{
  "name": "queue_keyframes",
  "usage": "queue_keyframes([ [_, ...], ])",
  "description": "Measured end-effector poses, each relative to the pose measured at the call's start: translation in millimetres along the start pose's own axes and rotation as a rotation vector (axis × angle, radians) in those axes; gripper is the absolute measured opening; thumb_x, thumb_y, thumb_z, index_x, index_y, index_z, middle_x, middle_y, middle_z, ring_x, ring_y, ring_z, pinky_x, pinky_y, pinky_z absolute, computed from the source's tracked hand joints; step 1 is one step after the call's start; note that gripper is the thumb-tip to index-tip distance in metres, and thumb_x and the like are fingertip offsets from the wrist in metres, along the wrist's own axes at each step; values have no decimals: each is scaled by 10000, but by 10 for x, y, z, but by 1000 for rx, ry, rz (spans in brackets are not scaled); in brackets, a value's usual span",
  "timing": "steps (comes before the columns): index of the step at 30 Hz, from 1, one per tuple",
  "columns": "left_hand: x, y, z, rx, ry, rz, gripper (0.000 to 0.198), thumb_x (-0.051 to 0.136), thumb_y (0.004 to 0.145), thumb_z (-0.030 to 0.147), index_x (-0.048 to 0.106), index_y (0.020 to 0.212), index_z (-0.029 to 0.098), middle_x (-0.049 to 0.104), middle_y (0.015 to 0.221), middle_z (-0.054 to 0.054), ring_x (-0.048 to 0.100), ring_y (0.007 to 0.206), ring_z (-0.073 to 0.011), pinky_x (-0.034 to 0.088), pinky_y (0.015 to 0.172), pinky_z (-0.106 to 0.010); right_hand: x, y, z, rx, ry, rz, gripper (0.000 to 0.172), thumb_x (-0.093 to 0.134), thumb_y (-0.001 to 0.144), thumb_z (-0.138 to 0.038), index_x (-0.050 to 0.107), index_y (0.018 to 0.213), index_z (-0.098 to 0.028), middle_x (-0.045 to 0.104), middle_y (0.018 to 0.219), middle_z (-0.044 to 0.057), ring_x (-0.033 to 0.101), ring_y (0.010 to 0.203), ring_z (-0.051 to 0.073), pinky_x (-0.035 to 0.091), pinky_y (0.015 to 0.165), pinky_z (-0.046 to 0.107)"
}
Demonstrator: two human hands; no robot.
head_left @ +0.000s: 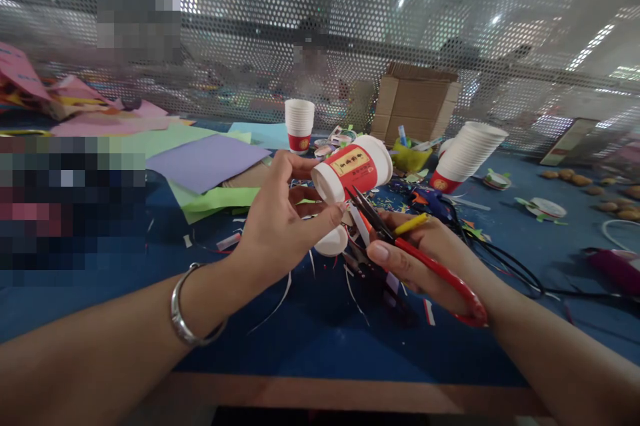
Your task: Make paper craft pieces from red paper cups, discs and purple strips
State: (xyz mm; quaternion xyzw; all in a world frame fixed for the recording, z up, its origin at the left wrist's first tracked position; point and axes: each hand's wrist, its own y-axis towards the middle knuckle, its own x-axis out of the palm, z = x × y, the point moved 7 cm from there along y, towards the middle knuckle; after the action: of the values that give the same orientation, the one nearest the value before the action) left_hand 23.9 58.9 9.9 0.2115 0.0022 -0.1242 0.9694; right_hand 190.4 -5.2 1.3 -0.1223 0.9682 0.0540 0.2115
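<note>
A red and white paper cup (pixel 357 166) lies tilted on its side in the air, its wide rim to the right. My left hand (pixel 287 213) grips it near the base, thumb below and fingers behind. In my right hand (pixel 420 253) are red-handled scissors (pixel 440 269), their dark blades partly apart and the tips by the cup's lower side. Something thin and yellow (pixel 411 224) also sticks out at the right fingers. Under the cup, a white round piece (pixel 331 241) rests among paper scraps.
Stacked paper cups (pixel 300 121) stand at the back, with another leaning stack (pixel 470 153) to the right. Behind are a cardboard box (pixel 417 103) and a perforated metal screen. Coloured paper sheets (pixel 205 159) cover the left. A blue glue gun (pixel 433 203) with a black cable lies at right.
</note>
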Motion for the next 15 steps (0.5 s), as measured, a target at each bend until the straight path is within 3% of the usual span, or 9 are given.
queue_keyframes([
  [3, -11, 2, -14, -7, -6, 0, 462, 832, 753, 240, 459, 1024, 236, 645, 1110, -31, 705, 966, -211, 613, 799, -353, 9, 2, -8, -1, 4, 0, 466, 714, 841, -639, 620, 835, -183, 467, 560, -60, 371, 428, 70, 280, 395, 220],
  [9, -38, 22, -36, 15, 20, 27, 478, 831, 737, 213, 463, 1042, 222, 656, 1120, -51, 698, 991, -226, 625, 807, -369, 10, 6, 0, 15, -6, 4, 450, 724, 841, -622, 600, 840, -189, 449, 560, -71, 381, 432, 72, 284, 400, 219],
  [15, -61, 27, -11, 65, -12, 100, 499, 843, 708, 205, 486, 1056, 224, 641, 1125, -56, 706, 893, -196, 628, 659, -306, 14, 19, -9, 28, -42, -22, 451, 724, 847, -615, 569, 795, -194, 417, 567, -81, 382, 462, 74, 316, 445, 222],
])
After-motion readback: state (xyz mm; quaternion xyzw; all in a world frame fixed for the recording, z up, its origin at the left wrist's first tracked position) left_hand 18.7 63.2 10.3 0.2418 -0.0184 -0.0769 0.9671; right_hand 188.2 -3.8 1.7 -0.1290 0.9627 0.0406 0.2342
